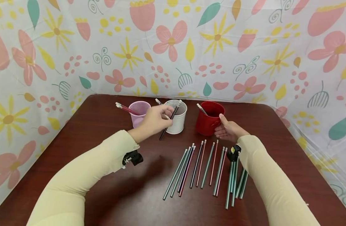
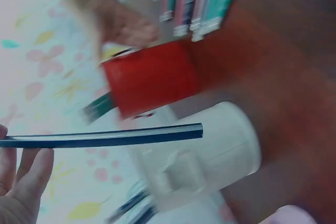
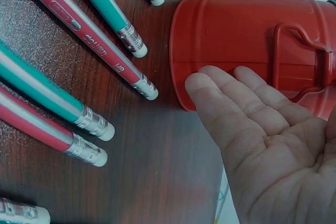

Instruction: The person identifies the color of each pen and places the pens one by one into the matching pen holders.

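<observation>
While left fingers point(image 1: 165, 109) pinch a faceted pencil point(image 2: 115, 138), straight right fingers point(image 3: 236, 93) touch a round red cup point(image 1: 205, 124).

1. The head view is brightly lit; a soft shadow is cast on the surface point(image 1: 116, 202) beside the left arm point(image 1: 77, 172).
2. In the left wrist view, colours are washed out and the red cup point(image 2: 152, 77) is smeared by blur.
3. In the right wrist view, detail is kept crisp; a green pencil point(image 3: 42, 88) is bowed by lens distortion.
</observation>
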Available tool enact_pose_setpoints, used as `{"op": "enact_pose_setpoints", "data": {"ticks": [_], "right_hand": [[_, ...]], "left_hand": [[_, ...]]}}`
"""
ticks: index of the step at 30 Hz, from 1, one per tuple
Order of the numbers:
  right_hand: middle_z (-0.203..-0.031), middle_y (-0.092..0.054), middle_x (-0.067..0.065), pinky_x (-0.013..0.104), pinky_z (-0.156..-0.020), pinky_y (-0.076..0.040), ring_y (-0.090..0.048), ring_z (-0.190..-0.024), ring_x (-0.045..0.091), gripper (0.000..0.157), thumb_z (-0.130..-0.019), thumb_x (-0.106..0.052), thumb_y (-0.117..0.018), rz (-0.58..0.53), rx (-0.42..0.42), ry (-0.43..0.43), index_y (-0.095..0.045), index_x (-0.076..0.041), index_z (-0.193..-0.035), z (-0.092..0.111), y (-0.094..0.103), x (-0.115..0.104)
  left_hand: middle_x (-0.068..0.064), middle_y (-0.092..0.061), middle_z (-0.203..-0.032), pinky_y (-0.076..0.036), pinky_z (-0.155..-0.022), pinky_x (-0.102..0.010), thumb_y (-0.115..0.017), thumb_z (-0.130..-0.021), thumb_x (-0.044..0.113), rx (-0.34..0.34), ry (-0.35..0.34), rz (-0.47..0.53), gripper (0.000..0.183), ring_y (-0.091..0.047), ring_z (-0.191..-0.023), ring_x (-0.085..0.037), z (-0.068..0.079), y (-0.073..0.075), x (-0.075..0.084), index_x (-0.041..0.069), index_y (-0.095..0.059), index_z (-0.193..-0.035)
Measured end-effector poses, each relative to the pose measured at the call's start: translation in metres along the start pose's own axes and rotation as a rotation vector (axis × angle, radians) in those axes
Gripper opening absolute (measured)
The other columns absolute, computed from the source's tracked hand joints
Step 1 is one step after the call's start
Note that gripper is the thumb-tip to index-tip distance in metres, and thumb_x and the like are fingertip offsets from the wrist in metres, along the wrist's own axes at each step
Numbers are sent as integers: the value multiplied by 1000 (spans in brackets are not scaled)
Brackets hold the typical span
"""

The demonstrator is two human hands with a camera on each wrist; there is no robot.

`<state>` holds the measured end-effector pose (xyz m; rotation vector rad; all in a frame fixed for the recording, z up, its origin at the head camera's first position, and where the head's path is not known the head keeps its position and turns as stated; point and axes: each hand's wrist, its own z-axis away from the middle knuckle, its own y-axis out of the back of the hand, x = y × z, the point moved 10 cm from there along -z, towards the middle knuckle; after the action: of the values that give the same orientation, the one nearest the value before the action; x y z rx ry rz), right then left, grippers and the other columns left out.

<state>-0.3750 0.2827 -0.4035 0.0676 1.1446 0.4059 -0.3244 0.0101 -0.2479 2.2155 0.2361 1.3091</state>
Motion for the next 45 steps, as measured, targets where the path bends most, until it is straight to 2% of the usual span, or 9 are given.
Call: {"op": "enact_pose_setpoints", "data": {"ticks": [3,10,15,21,26,29,33,36,45], "right_hand": [[-94,-64,8,29,-84,-52,-64,-84,16,80,-100,-56,-21,3,-6,2,-42,18,-123,0,-1,0],[-89,-65,5,29,-82,-53,-65,-82,15,79,-100,-55,-21,-13,7,-10,-44,17,-121,0,0,1],[-89,-65,5,29,-84,-52,-65,-83,16,82,-98,-58,-22,-15,10,-12,-44,17,-123,0,0,0],[-90,-65,6,29,-83,-52,-65,-82,15,83,-98,-59,-22,-18,7,-4,-43,18,-122,0,1,0],[-93,-66,7,29,-84,-52,-65,-82,15,84,-98,-58,-22,0,5,0,-43,19,-124,-1,0,1],[-95,-66,8,30,-85,-52,-65,-84,16,83,-98,-58,-22,3,9,-3,-43,18,-124,-2,1,1],[-94,-66,8,29,-85,-52,-65,-85,17,81,-99,-57,-22,2,12,1,-43,18,-123,-2,1,1],[-93,-66,8,29,-84,-52,-65,-84,16,80,-100,-56,-22,2,13,2,-43,18,-122,-2,1,1],[-98,-65,11,27,-82,-52,-64,-86,17,82,-99,-57,-22,11,25,-2,-43,18,-124,0,1,1]], "left_hand": [[-16,-67,-83,-50,-66,-22,-63,-71,-6,78,-25,90,24,-67,-74,-24,-2,23,12,-6,-64,-95],[-6,-63,-80,-52,-68,-20,-66,-76,-11,250,-40,294,19,-64,-70,-6,-11,71,25,-9,-61,-93],[-11,-69,-83,-52,-72,-20,-69,-76,-9,219,1,198,14,-64,-75,-5,-28,83,25,-4,-62,-87],[-8,-72,-84,-47,-65,-18,-70,-76,-3,196,69,111,12,-65,-82,-9,-46,88,21,4,-64,-83],[-6,-70,-78,-48,-65,-18,-69,-74,-6,222,62,115,11,-63,-72,-6,-56,85,10,4,-64,-76],[-4,-69,-77,-45,-62,-18,-70,-73,-5,221,98,46,10,-60,-67,-6,-61,77,0,4,-64,-74],[-9,-70,-84,-43,-61,-20,-71,-73,0,167,134,-108,8,-60,-71,-13,-64,60,-11,3,-67,-79],[-12,-71,-84,-44,-62,-22,-72,-72,2,127,141,-158,9,-63,-74,-19,-64,47,-18,2,-68,-81],[-7,-67,-73,-45,-64,-23,-72,-71,3,40,198,-215,9,-59,-71,-18,-65,15,-39,5,-64,-76]]}}
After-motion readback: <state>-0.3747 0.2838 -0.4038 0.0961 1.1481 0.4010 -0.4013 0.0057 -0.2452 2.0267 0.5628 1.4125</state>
